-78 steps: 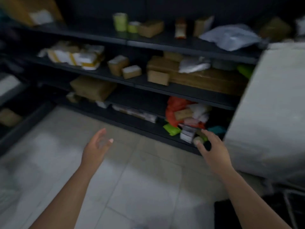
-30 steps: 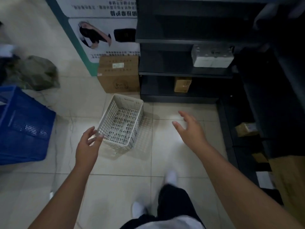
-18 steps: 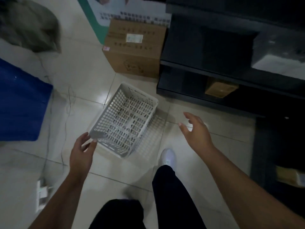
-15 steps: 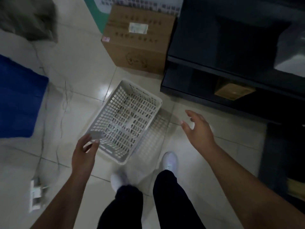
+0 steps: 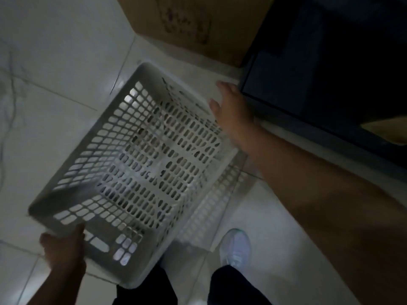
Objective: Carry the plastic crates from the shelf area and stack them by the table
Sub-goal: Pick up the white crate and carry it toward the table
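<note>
On tiled floor [image 5: 55, 51] | white crate [image 5: 136, 164] tilted | left hand [image 5: 62, 247] grips its near rim | right hand [image 5: 233, 113] open at far rim | cardboard box [image 5: 198, 25], dark shelf [image 5: 319, 73] just beyond

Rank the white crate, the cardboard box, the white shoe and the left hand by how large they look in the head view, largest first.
1. White crate, easily the largest.
2. Cardboard box, though the frame cuts it off, so its rank is unsure.
3 and 4. Left hand and white shoe look about alike; I won't rank them.
</note>
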Available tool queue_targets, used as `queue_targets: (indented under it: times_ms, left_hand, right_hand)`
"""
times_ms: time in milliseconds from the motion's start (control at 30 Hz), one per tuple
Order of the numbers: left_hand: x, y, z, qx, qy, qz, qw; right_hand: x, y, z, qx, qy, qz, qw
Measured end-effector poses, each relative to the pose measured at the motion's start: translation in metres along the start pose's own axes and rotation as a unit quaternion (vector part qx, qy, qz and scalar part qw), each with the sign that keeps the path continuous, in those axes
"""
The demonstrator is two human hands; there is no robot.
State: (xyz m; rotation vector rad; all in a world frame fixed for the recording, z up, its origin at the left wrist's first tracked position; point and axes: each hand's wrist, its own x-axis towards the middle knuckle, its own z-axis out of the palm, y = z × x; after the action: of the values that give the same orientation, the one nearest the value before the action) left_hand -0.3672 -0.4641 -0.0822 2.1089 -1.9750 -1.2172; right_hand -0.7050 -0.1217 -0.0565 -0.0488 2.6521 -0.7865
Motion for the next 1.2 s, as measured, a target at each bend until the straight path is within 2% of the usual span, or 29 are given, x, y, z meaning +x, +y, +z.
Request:
queue_targets:
  times_ms: [133, 233, 367, 433, 567, 700, 833, 933, 1100, 1200]
  left_hand:
    - [0.009, -0.018, 0.005, -0.033, 0.012, -0.036, 0.999]
    - [0.006, -0.010, 0.000, -0.047, 0.029, -0.013, 0.998]
    - [0.002, 0.017, -0.022, -0.030, 0.019, 0.034, 0.999]
    - [-0.004, 0.040, -0.038, -0.018, -0.012, 0.065, 0.998]
    - [-0.032, 0.100, -0.078, 0.004, -0.142, 0.071, 0.987]
    - [-0.101, 0.182, -0.129, 0.032, -0.223, 0.154, 0.962]
    - [-0.169, 0.247, -0.168, 0.047, -0.307, 0.259, 0.915]
    - [-0.206, 0.290, -0.207, 0.100, -0.331, 0.349, 0.871]
    - [-0.275, 0.353, -0.260, 0.157, -0.387, 0.441, 0.794]
    - [-0.333, 0.374, -0.284, 0.194, -0.406, 0.508, 0.735]
  right_hand:
    - [0.030, -0.010, 0.030, 0.020, -0.066, -0.019, 0.997]
    - [0.025, -0.013, 0.026, 0.010, -0.090, -0.041, 0.995]
    - [-0.014, 0.000, 0.000, 0.004, -0.080, 0.006, 0.997]
    - [-0.046, 0.007, -0.027, 0.015, -0.056, 0.036, 0.998]
    - [-0.123, 0.008, -0.098, 0.049, 0.002, 0.117, 0.992]
    - [-0.216, -0.007, -0.174, 0.097, 0.080, 0.196, 0.973]
    - [-0.319, -0.029, -0.232, 0.131, 0.166, 0.260, 0.942]
    - [-0.401, -0.054, -0.261, 0.156, 0.226, 0.290, 0.917]
    - [-0.544, -0.103, -0.281, 0.253, 0.348, 0.352, 0.831]
    - [-0.635, -0.126, -0.280, 0.293, 0.401, 0.397, 0.771]
